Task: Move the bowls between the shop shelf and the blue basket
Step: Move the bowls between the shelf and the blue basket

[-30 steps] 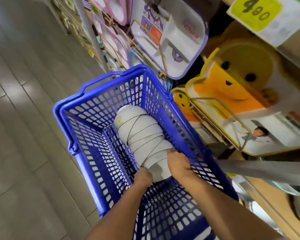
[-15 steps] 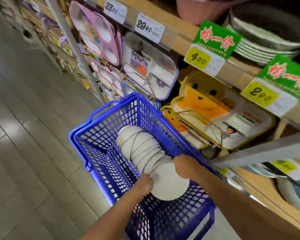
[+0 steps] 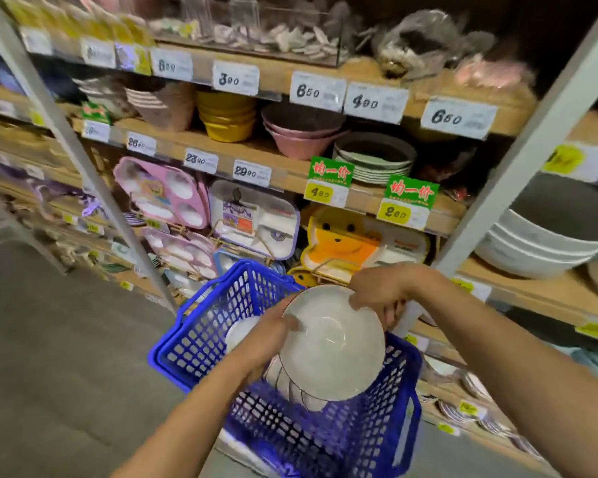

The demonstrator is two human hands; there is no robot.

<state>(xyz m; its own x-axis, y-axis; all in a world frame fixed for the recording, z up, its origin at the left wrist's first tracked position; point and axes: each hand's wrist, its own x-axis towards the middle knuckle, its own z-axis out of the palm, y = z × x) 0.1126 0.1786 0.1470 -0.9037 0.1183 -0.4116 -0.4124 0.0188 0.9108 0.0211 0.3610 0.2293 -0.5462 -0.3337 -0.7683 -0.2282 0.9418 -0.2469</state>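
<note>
both hands are on a stack of glossy white round bowls point(image 3: 332, 343), held tilted so the inside of the top one faces the camera. it sits right over the blue plastic lattice basket point(image 3: 194, 343), roughly above its middle. can't tell if the bottom of the stack touches the basket, because the bowls hide that bit.

left hand point(image 3: 266, 339) grasps the left rim, fingers point(image 3: 290, 322) curled over the edge. right hand point(image 3: 377, 294) pinches the far right rim with clenched fingers. only slivers of the lower bowls poke out at the near left. there's a pale round shape in the basket just left of the left hand, but it's too blurry to say what it is.

the wooden shop shelf point(image 3: 287, 177) runs across the far side with price tags. it holds yellow stacked bowls point(image 3: 227, 119), pink cone-shaped bowls point(image 3: 301, 132) and an orange bear-face kids tray point(image 3: 342, 246), which is partly hidden behind the right hand. the big white bowls point(image 3: 532, 250) far right are cut off by the frame edge. the top shelf stuff is smeared and unreadable. grey tiled floor point(image 3: 66, 339) on the left.
</note>
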